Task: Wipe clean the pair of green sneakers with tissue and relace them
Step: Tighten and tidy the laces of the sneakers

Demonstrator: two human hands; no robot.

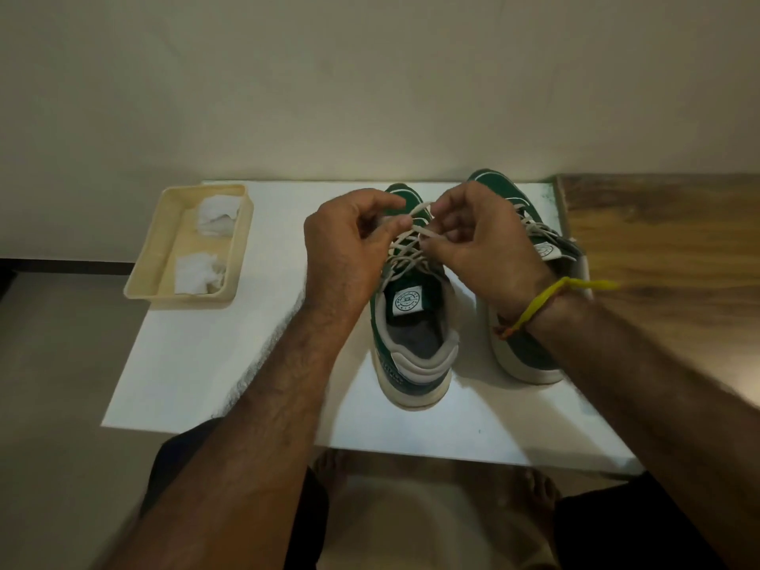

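Both hands, left hand and right hand, fingers pinching white lace above left green sneaker on tabletop.

white board | wooden surface right | beige wall behind

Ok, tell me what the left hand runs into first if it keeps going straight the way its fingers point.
The left hand points its fingers right, across the laces of the nearer sneaker. It pinches them already, so next in line is the right hand, a short gap away. Depth is hard to judge from one view.
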